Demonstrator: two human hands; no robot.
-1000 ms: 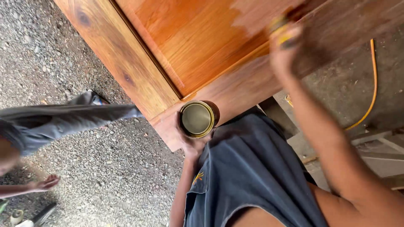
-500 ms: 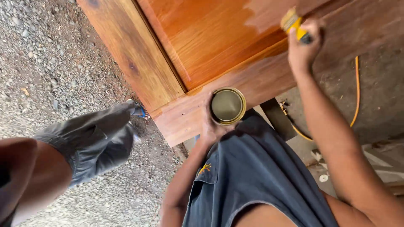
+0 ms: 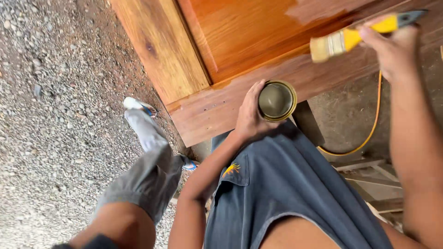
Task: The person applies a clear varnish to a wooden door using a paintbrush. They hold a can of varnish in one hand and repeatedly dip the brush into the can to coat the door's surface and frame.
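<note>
Brush [image 3: 344, 40] lies almost level, bristles pointing left and handle pinched in the right hand [image 3: 392, 50], above the door [image 3: 258, 41]. Tin [image 3: 277, 100] sits below and left of the bristles, open top up, wrapped by the left hand [image 3: 251, 115].

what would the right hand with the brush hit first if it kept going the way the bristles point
Probably the wooden door panel: the brush in the right hand points left across it, though its height above the wood is unclear.
</note>
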